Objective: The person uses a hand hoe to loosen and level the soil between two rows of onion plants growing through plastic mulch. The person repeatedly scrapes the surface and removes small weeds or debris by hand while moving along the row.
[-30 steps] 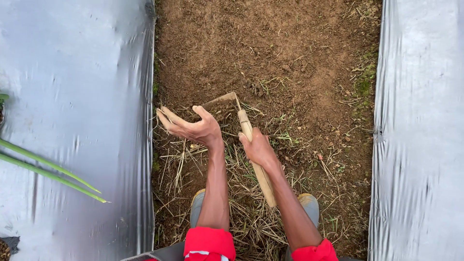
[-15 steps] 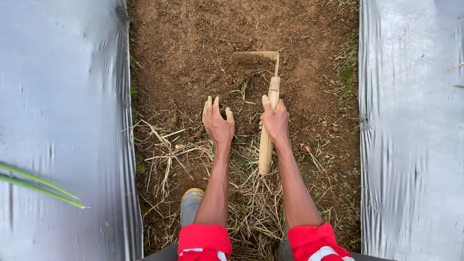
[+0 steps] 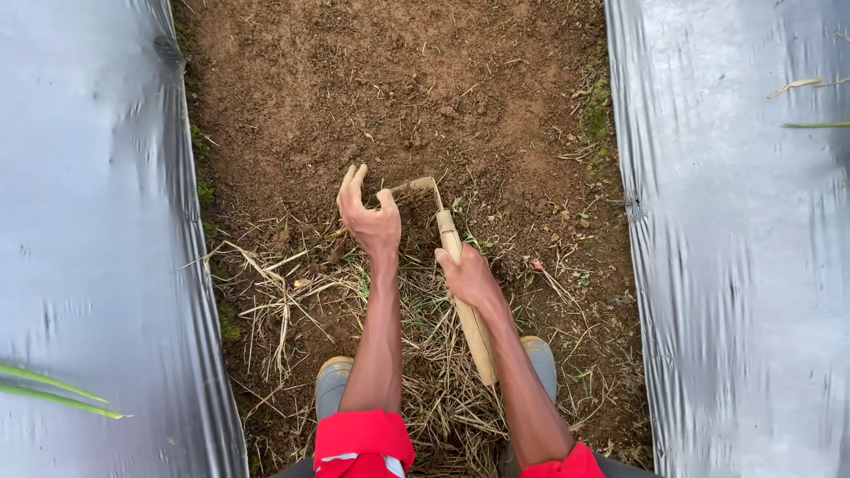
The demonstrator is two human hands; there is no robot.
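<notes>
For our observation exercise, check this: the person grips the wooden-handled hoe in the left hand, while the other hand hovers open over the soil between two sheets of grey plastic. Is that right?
Not quite. The head view shows the hoe gripped in the right hand; the left hand hovers open. The soil and grey plastic sheets are as stated.

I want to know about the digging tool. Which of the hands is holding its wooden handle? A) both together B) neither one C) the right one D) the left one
C: the right hand is wrapped around the wooden handle of the hoe, while the left hand is spread open above the soil, holding nothing.
</notes>
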